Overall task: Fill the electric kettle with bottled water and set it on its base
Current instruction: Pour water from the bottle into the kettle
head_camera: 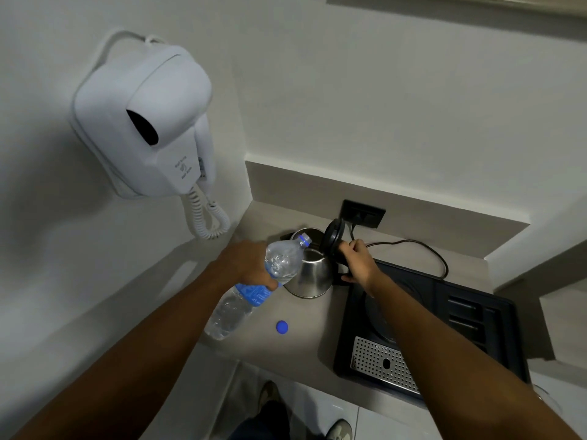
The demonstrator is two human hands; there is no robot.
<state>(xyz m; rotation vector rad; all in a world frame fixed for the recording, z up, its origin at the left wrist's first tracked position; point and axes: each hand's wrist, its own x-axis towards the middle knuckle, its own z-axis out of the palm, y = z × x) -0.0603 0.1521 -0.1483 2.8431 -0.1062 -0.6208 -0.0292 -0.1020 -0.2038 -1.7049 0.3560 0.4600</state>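
Note:
A steel electric kettle point(313, 274) stands on the grey counter, its black lid point(332, 238) flipped up. My right hand point(359, 260) grips the kettle's black handle. My left hand point(246, 265) holds a clear water bottle point(251, 290) with a blue label, tipped so its open neck points into the kettle's mouth. The bottle's blue cap point(282, 327) lies on the counter in front of the kettle. The round base point(379, 315) sits in a black tray point(451, 315) to the right, partly hidden by my right forearm.
A white wall-mounted hair dryer point(143, 122) with a coiled cord hangs at the left. A black power cord point(422, 249) runs from a wall socket point(363, 214) to the tray. A perforated metal drip grille point(381, 365) sits at the tray's front. Below the counter edge are floor tiles and my shoes.

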